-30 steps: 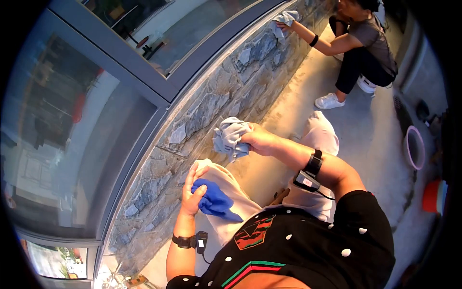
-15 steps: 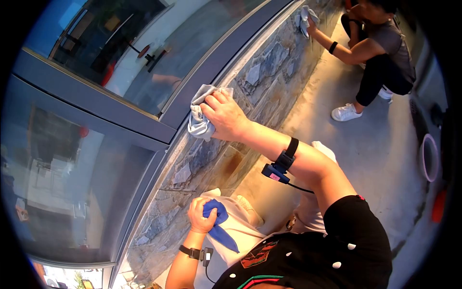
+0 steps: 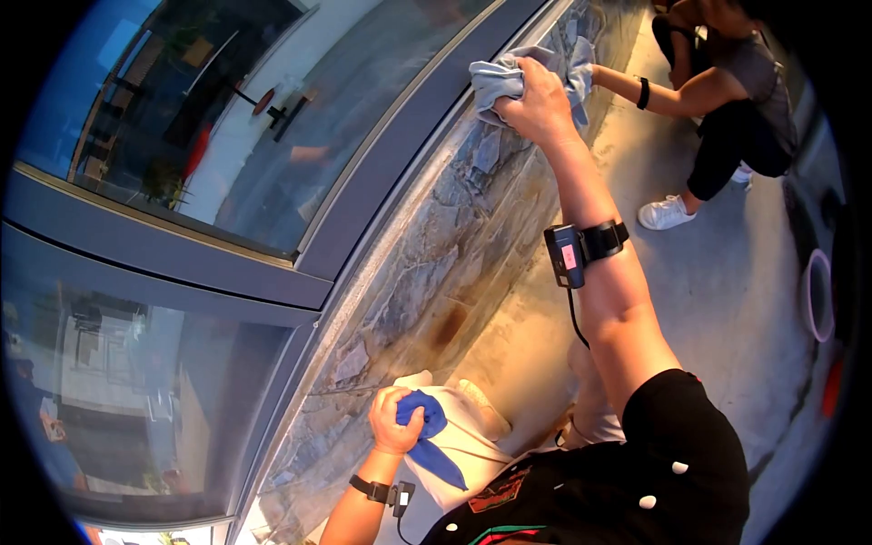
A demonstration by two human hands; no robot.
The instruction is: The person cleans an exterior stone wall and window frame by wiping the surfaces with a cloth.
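My right hand point(image 3: 538, 102) is stretched far forward, its fingers wrapped round a light grey-blue cloth point(image 3: 498, 84) on the ledge point(image 3: 400, 213) at the top of the stone wall, beside the window frame. Near my knee, my left hand point(image 3: 392, 422) grips a blue cloth point(image 3: 422, 416), and one end of that cloth hangs down over my light trousers. Another person's cloth point(image 3: 579, 80) is right beside my right hand, against the stone wall point(image 3: 481, 195).
A crouching person point(image 3: 745, 100) in dark clothes and white shoes is at the upper right, one arm reaching to the wall. Large windows point(image 3: 118, 363) in grey frames fill the left. A pink-rimmed basin point(image 3: 819, 295) and a red object point(image 3: 831, 389) are at the far right.
My right hand has moved up and forward with its cloth, from over the floor to the ledge, close to the other person's cloth. My left fingers have closed round the blue cloth.
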